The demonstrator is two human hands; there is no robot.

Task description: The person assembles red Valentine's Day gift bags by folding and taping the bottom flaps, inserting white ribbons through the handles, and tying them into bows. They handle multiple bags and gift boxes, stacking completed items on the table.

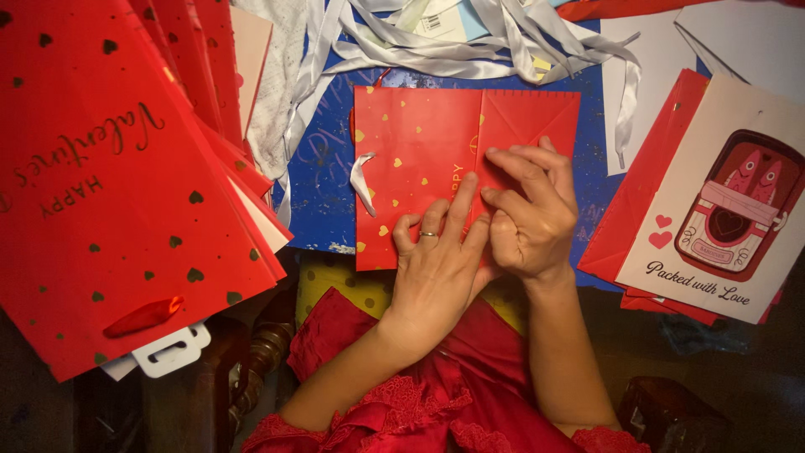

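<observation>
A flattened red paper gift bag (419,151) with gold hearts and a white ribbon handle lies on a blue surface (323,180) in front of me. My left hand (436,264), wearing a ring, presses flat on the bag's lower middle with fingers spread. My right hand (530,210) rests beside it with fingers curled, pressing on the folded base flap of the bag near the right end. Both hands touch each other and the bag.
A thick stack of red heart-printed bags (126,184) lies at the left. Another stack with a cream illustrated front (713,201) lies at the right. Loose white ribbons (470,38) are heaped at the top. A red lace garment (436,394) covers my lap.
</observation>
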